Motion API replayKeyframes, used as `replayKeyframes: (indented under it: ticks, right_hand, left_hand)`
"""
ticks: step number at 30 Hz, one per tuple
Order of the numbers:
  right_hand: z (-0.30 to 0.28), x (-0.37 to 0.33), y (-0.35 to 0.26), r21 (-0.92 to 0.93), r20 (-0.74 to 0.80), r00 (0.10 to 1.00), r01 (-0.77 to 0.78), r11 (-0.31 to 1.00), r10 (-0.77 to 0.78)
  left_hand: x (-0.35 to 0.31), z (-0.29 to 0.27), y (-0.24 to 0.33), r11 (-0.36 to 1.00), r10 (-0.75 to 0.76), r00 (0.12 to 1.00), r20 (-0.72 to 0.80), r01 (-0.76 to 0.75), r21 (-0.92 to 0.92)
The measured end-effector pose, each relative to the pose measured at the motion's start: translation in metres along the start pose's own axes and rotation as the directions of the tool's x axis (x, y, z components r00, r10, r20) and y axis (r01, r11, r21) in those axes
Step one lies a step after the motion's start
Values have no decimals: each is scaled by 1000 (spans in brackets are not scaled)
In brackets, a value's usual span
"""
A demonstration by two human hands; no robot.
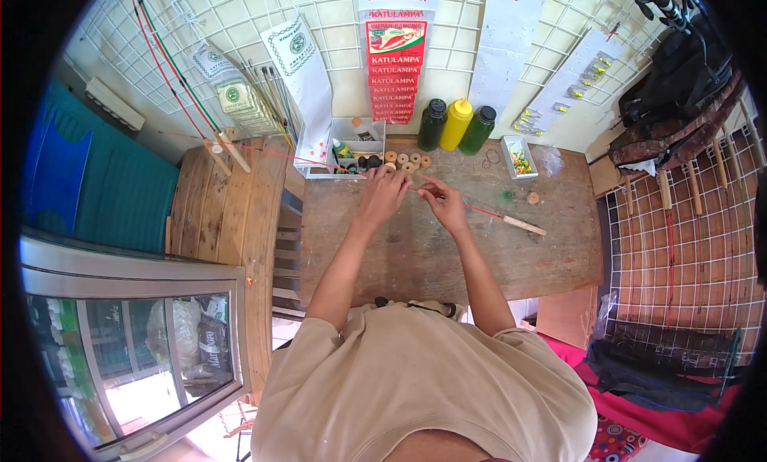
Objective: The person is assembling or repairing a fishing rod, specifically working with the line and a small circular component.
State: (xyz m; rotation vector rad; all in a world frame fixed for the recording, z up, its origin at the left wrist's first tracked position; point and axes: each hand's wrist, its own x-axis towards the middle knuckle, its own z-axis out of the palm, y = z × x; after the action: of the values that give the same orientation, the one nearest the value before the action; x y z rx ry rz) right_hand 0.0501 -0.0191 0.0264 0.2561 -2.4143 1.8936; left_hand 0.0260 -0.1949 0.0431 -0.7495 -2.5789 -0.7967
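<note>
A thin red fishing rod (479, 210) slants across the wooden table, its pale handle (524, 224) lying to the right and its tip reaching past the box at the left. My left hand (383, 194) is closed round the rod's middle, knuckles up. Just to its right, my right hand (444, 205) pinches at the rod with thumb and forefinger. Whether a thread or other small piece is between those fingertips is too fine to make out. Beyond my hands lie several cork rings (409, 160), and one more cork piece (533, 198) sits at the right.
A white divided box (319, 171) with small bottles stands at the back left. Three squeeze bottles, dark (432, 125), yellow (455, 125) and green (478, 130), stand by the wall. A small tray (519, 157) holds colourful bits. Two rod handles (233, 152) rest on the left table.
</note>
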Motion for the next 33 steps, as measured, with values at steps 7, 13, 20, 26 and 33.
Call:
replayKeyframes:
  ticks: [7, 13, 20, 26, 33]
  right_hand:
    - [-12, -1, 10, -1, -82, 996, 27, 1000, -27]
    - [-18, 0, 16, 8, -58, 998, 2, 1000, -1]
    - [-4, 7, -11, -127, -54, 987, 145, 981, -153]
    - [-4, 11, -10, -120, -27, 984, 174, 977, -178]
    - [-1, 9, -2, -116, -51, 985, 156, 981, -163]
  left_hand:
    - [7, -13, 3, 992, 116, 993, -10, -116, 42]
    - [9, -22, 2, 964, 233, 972, 7, -232, 126]
    - [10, -18, 7, 979, 188, 981, 48, -191, 71]
    - [14, -21, 11, 982, 189, 982, 29, -189, 1]
    - [12, -32, 9, 975, 215, 976, 13, -216, 53]
